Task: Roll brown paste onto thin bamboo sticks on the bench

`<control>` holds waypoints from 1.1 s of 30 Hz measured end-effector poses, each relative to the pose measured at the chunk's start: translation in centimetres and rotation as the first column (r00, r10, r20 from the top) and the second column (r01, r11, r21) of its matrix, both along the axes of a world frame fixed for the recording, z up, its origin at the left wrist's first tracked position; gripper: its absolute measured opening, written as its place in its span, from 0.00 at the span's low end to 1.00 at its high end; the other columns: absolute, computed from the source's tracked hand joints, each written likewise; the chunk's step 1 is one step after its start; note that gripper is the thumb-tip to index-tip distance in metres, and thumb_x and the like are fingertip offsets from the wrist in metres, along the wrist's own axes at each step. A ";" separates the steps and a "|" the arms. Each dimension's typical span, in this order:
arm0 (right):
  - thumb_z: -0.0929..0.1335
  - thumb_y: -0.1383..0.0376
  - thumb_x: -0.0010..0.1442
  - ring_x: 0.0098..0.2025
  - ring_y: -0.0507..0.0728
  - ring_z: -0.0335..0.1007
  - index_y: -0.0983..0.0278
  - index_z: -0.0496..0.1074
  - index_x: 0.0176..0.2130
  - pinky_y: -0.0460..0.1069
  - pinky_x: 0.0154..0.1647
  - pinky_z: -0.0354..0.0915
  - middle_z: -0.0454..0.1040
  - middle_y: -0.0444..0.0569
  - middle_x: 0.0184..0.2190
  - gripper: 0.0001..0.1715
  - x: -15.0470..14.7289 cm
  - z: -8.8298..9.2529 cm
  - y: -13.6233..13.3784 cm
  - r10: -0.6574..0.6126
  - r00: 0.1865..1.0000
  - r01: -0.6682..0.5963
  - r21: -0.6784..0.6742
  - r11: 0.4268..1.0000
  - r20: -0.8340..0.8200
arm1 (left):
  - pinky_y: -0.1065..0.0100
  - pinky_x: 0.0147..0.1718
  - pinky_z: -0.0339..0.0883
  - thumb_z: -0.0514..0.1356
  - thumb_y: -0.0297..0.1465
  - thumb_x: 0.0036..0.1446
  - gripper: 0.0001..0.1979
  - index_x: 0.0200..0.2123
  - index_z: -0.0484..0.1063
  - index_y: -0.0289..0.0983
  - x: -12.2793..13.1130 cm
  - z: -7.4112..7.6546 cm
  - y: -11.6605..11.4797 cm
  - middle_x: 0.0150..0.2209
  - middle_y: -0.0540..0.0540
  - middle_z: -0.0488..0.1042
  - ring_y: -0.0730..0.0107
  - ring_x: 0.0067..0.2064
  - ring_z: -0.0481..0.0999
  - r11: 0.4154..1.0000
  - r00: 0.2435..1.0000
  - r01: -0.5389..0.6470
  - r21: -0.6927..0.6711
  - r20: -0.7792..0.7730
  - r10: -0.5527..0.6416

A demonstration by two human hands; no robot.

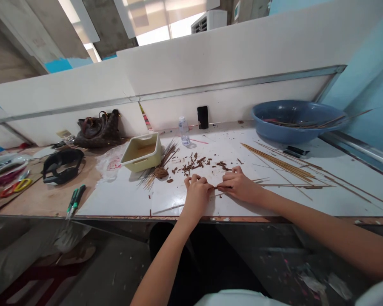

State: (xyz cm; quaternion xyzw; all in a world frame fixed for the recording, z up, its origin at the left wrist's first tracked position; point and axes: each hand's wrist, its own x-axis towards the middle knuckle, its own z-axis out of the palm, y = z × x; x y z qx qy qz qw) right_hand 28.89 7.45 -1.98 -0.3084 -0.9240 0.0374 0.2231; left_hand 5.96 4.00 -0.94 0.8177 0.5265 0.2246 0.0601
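My left hand [197, 190] and my right hand [240, 183] rest side by side on the white table [124, 195] near its front edge. Both have their fingers curled in a pinch on a thin stick [166, 208] that runs out to the left along the table. A small dark brown bit sits on the stick between my two hands. Beyond my hands lies a scatter of brown scraps [198, 163]. A brown lump [161, 172] lies beside a bundle of dark sticks [158, 168].
A cream tray [142, 151] stands left of the scraps. Long thin sticks [281, 163] lie on the right, and a blue basin [293, 121] holds more. A water bottle [184, 130] and phone [203, 117] stand at the back wall. Bag, black strap, scissors and pliers lie left.
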 end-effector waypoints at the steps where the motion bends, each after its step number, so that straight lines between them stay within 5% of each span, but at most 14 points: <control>1: 0.63 0.59 0.82 0.40 0.57 0.71 0.59 0.85 0.43 0.59 0.54 0.47 0.80 0.48 0.34 0.22 0.1 0.0 -0.1 -0.009 1.000 0.009 -0.002 1.000 -0.002 | 0.42 0.61 0.56 0.64 0.28 0.71 0.13 0.37 0.89 0.45 0.0 -0.1 0.0 0.41 0.42 0.83 0.50 0.55 0.72 1.000 1.000 -0.011 -0.012 0.009 0.011; 8: 0.66 0.57 0.80 0.47 0.61 0.75 0.59 0.83 0.51 0.60 0.56 0.46 0.83 0.52 0.42 0.17 0.0 0.3 -1.1 -0.079 0.994 0.077 -0.036 0.996 -0.069 | 0.44 0.60 0.57 0.67 0.30 0.71 0.08 0.46 0.88 0.46 -0.3 -0.5 -0.6 0.49 0.42 0.82 0.48 0.58 0.70 0.995 0.997 -0.081 0.061 0.022 0.079; 20: 0.65 0.61 0.81 0.40 0.58 0.71 0.60 0.84 0.41 0.59 0.55 0.47 0.80 0.48 0.35 0.20 -1.7 0.3 -0.1 -0.007 1.000 0.006 -0.014 1.000 -0.028 | 0.48 0.54 0.63 0.67 0.28 0.68 0.11 0.35 0.89 0.47 -0.5 -0.3 -0.5 0.47 0.40 0.77 0.48 0.57 0.67 0.993 0.991 -0.114 0.020 0.074 0.112; 28: 0.65 0.58 0.81 0.45 0.60 0.75 0.59 0.83 0.50 0.59 0.55 0.49 0.83 0.51 0.41 0.17 -0.9 -0.1 -0.8 -0.043 0.997 0.043 -0.011 0.999 -0.068 | 0.47 0.54 0.62 0.69 0.32 0.69 0.08 0.38 0.90 0.49 -1.0 -0.7 -0.8 0.46 0.41 0.78 0.49 0.56 0.68 0.991 0.988 -0.135 0.021 0.074 0.133; 33: 0.67 0.58 0.79 0.47 0.60 0.75 0.59 0.82 0.53 0.59 0.56 0.49 0.83 0.52 0.44 0.15 -0.7 -0.3 -0.8 -0.049 0.997 0.051 0.037 0.998 -0.065 | 0.46 0.55 0.63 0.69 0.32 0.70 0.09 0.50 0.89 0.50 -0.7 -0.6 -0.8 0.49 0.42 0.79 0.49 0.56 0.70 0.983 0.974 -0.185 -0.003 0.136 0.183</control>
